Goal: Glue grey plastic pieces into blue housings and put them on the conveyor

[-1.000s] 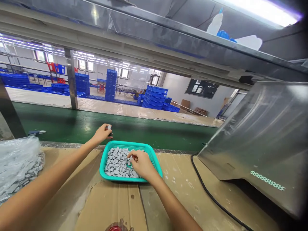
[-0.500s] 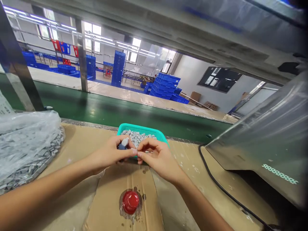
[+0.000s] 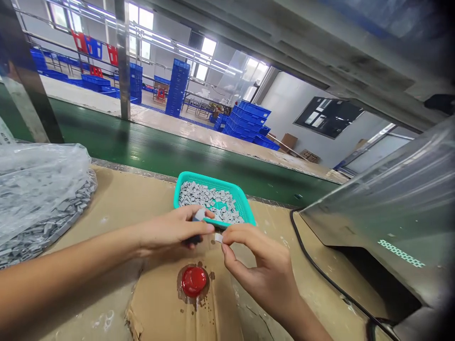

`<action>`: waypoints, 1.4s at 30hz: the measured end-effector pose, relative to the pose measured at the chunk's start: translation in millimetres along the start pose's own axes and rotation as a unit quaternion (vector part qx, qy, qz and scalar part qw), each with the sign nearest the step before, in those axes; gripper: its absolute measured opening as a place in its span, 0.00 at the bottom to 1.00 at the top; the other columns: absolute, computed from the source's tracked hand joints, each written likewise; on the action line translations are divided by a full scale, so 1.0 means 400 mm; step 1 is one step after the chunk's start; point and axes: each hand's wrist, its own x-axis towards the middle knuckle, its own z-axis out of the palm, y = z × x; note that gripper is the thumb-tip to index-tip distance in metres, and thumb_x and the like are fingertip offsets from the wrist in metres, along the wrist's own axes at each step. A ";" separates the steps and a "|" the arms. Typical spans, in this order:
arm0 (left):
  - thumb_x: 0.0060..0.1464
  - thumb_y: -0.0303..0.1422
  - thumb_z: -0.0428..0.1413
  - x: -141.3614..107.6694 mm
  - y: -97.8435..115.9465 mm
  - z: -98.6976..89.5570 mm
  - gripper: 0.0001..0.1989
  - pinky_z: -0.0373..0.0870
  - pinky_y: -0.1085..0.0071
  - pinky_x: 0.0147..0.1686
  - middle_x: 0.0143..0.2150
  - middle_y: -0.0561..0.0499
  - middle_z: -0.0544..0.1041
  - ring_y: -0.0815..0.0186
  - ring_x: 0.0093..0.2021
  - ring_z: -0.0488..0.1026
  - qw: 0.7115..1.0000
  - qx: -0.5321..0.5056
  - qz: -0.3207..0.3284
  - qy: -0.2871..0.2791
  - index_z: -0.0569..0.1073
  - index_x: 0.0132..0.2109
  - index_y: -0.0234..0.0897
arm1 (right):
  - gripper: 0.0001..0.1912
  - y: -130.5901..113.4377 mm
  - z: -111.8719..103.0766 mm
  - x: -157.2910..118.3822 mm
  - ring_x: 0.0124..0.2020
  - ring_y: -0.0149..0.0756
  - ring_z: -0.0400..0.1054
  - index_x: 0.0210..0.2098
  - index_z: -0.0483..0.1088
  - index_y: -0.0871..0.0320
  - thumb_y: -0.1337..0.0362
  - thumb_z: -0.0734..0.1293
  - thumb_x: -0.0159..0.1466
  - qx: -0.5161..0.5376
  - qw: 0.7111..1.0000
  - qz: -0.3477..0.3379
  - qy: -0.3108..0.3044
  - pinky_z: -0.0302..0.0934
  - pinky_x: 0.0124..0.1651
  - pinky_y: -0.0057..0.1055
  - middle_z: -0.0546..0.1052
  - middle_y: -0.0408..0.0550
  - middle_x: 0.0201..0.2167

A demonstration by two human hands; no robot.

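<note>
While the left hand [image 3: 174, 229] holds a dark, grey-topped part [image 3: 199, 215], the right hand [image 3: 265, 260] pinches a small light-grey piece [image 3: 218, 237]. From the hands, the teal basket [image 3: 249, 212] sits at 12 o'clock, the red dome-shaped object [image 3: 194, 281] at 7 o'clock.

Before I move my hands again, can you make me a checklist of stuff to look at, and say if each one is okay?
1. Right grip has its small pale piece: ok, pinched at the fingertips.
2. Left grip has the pale-topped dark thing: ok, though fingers hide part of it.
3. Little gray pieces inside the green basket: ok, lots of them.
4. Red dish away from both grips: ok, they look apart.
5. Cardboard dry around the dish: not ok, it looks dark and splashed.
6. Pale piece undamaged: cannot tell, too small.
</note>
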 end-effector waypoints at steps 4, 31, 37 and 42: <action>0.44 0.23 0.50 0.007 0.014 -0.018 0.19 0.64 0.75 0.31 0.28 0.54 0.65 0.75 0.27 0.63 0.998 -0.043 0.013 0.045 0.65 0.47 0.37 | 0.08 -0.006 0.027 -0.062 0.26 0.29 0.66 0.28 0.67 0.58 0.75 0.60 0.53 0.038 0.995 0.069 -0.052 0.62 0.28 0.24 0.71 0.44 0.24; 0.39 0.25 0.58 0.019 -0.008 -0.044 0.14 0.65 0.71 0.39 0.32 0.54 0.70 0.72 0.34 0.69 0.997 -0.056 0.051 0.025 0.65 0.36 0.36 | 0.10 -0.042 0.037 -0.095 0.28 0.31 0.67 0.30 0.70 0.57 0.75 0.60 0.55 0.042 0.997 0.047 -0.032 0.65 0.29 0.25 0.72 0.48 0.26; 0.38 0.24 0.58 0.017 -0.009 -0.042 0.13 0.65 0.74 0.36 0.29 0.57 0.70 0.75 0.30 0.68 0.997 -0.040 0.056 0.026 0.64 0.33 0.36 | 0.09 -0.038 0.012 -0.066 0.27 0.30 0.68 0.29 0.71 0.58 0.75 0.62 0.54 0.056 0.996 0.055 -0.050 0.65 0.29 0.25 0.73 0.47 0.26; 0.37 0.24 0.58 0.014 -0.011 -0.034 0.11 0.60 0.77 0.31 0.25 0.58 0.68 0.75 0.27 0.65 0.994 0.072 0.070 0.042 0.65 0.31 0.35 | 0.06 -0.005 -0.005 -0.009 0.30 0.33 0.68 0.29 0.72 0.57 0.72 0.65 0.52 0.122 0.982 0.143 0.029 0.66 0.34 0.30 0.74 0.46 0.27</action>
